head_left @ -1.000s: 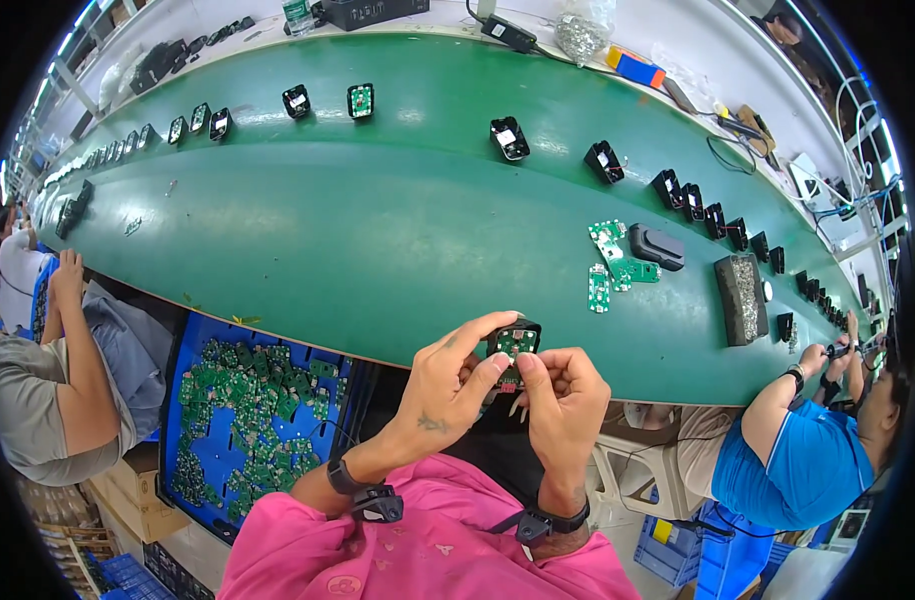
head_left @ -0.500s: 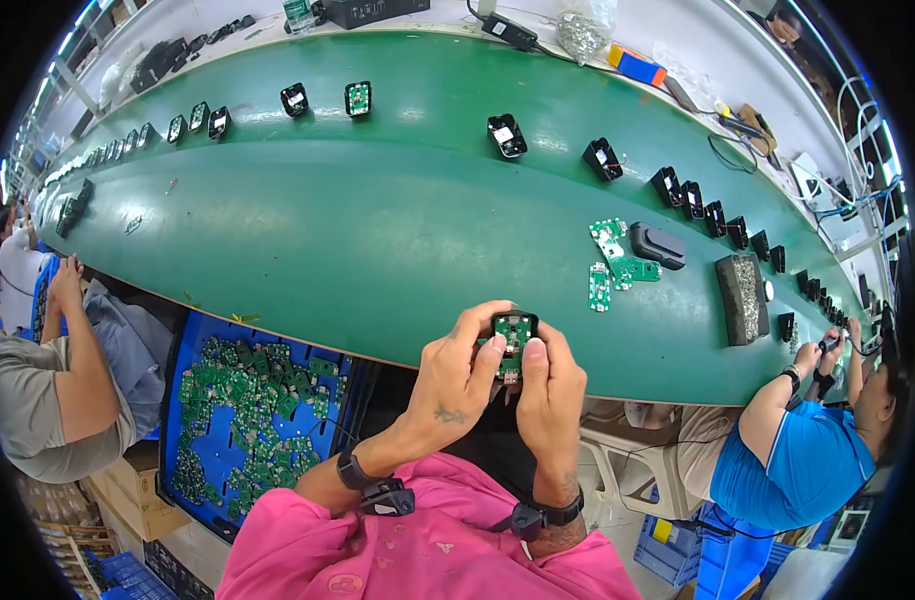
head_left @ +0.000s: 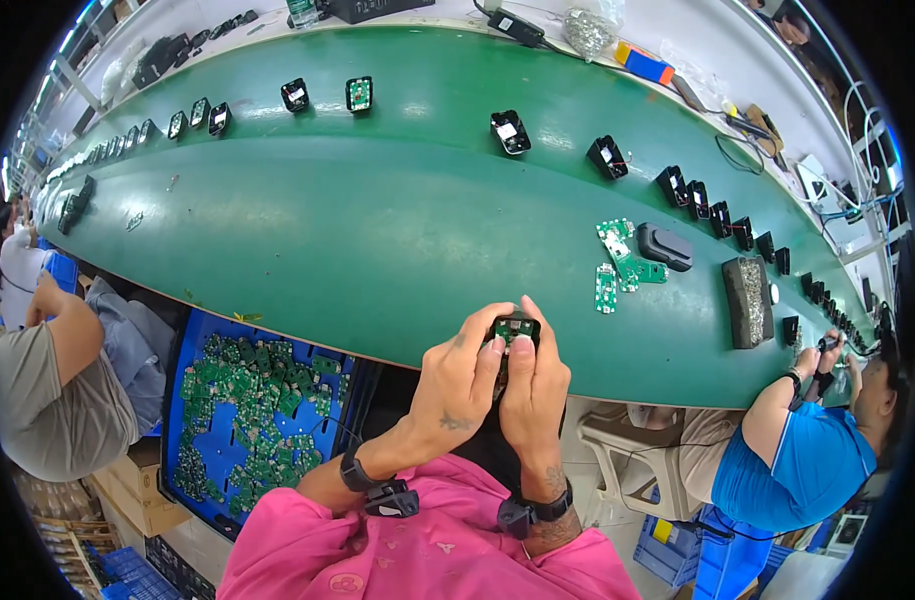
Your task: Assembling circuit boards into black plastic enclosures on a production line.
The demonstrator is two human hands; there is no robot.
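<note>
A black plastic housing point(head_left: 535, 328) with a green circuit board point(head_left: 515, 333) in it is held between my hands at the table's near edge. My left hand point(head_left: 446, 385) grips its left side, and my right hand point(head_left: 538, 395) grips the right. Both thumbs press side by side on the board, and my other fingers wrap behind the housing, partly hidden. To the right, several loose green circuit boards point(head_left: 628, 268) lie on the green table point(head_left: 378, 240), beside a closed dark case point(head_left: 666, 247).
Open black housings point(head_left: 510, 132) stand in a curved row along the far side. A dark rough-topped block point(head_left: 747, 303) is on the right. A blue crate point(head_left: 204, 425) of circuit boards is at lower left. One co-worker point(head_left: 793, 450) sits right, another point(head_left: 53, 400) left.
My right hand has shifted left and closed in beside the left one. Its thumb now lies next to my left thumb on the board, and the board's lower end is covered.
</note>
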